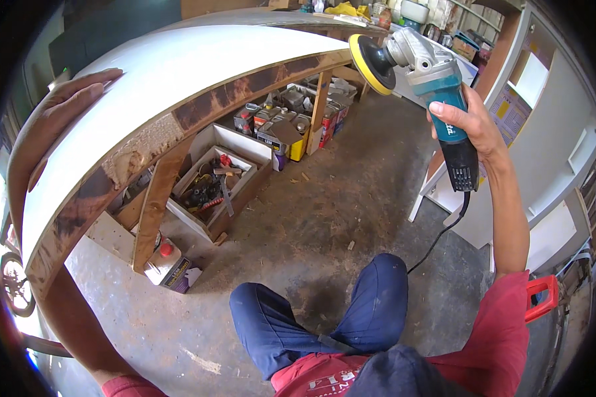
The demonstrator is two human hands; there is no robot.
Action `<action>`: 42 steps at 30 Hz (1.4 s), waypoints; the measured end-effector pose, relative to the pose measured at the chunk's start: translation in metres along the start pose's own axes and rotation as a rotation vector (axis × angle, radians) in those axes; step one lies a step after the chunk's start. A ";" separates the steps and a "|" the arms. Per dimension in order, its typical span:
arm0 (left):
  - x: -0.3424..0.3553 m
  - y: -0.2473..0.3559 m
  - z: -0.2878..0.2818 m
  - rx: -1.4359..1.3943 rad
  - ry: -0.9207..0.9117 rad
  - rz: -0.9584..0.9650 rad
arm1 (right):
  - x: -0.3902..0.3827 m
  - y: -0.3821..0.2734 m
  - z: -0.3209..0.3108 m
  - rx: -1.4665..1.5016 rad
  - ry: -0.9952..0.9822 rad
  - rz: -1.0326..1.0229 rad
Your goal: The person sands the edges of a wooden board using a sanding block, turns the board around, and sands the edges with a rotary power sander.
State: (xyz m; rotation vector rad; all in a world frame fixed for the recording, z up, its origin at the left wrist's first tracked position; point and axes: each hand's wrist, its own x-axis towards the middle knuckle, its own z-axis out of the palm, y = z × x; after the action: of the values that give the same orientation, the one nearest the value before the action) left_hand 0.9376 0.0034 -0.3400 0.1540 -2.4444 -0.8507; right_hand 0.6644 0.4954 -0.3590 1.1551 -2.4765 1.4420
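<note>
My right hand point(473, 126) is wrapped round the teal and black body of an angle grinder point(450, 109), thumb across its front. The grinder is raised upright, with a grey metal head and a black backing pad edged in yellow point(371, 65). This pad is at the right tip of a curved white panel point(198, 59); I cannot tell whether it touches. My left hand point(79, 96) lies flat on the panel's glossy top at the far left, fingers stretched out. Part of my left arm is hidden behind the panel's edge. A black cord point(444, 231) hangs from the grinder.
Wooden legs point(157, 205) hold up the panel. Beneath are a wooden box of tools point(235, 198), several cans point(285, 129) and a red-capped can point(169, 268). A grey cabinet point(556, 112) stands at right. Wood scraps lie on the concrete floor point(324, 198).
</note>
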 end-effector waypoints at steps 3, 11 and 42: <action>0.001 0.000 0.003 -0.023 -0.013 -0.035 | 0.001 0.008 -0.007 -0.013 0.033 -0.001; -0.001 -0.006 -0.002 -0.064 0.014 -0.042 | -0.004 0.006 -0.018 -0.003 0.061 0.035; -0.002 0.016 0.001 0.083 -0.024 -0.038 | -0.002 -0.016 0.012 0.046 -0.115 -0.060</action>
State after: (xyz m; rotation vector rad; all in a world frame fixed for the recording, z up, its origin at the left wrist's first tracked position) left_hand 0.9396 0.0168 -0.3315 0.2228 -2.5075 -0.7721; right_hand 0.6795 0.4828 -0.3552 1.3452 -2.4707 1.4642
